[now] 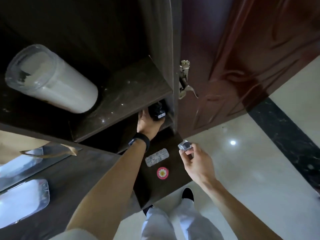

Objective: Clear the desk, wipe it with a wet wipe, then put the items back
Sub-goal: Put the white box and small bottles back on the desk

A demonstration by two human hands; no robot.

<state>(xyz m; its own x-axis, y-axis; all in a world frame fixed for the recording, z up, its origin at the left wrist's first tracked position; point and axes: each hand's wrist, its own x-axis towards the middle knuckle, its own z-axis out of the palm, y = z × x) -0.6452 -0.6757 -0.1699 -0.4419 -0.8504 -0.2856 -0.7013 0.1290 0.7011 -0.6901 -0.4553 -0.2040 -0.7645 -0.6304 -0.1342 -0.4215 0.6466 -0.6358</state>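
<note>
My left hand reaches under the dark shelf and grips a black glossy object at the shelf's right end, beside the upright side panel. A dark watch band circles that wrist. My right hand hovers right of the dark desk corner and pinches a small clear case with a dark inside. On the desk corner lie a clear blister strip and a round red sticker-like disc with a daisy.
A tall clear jar of white powder stands on the upper shelf at left. A silvery tray and a mirror-like surface lie at the desk's left. A reddish door with a metal handle stands right. Pale tiled floor lies below.
</note>
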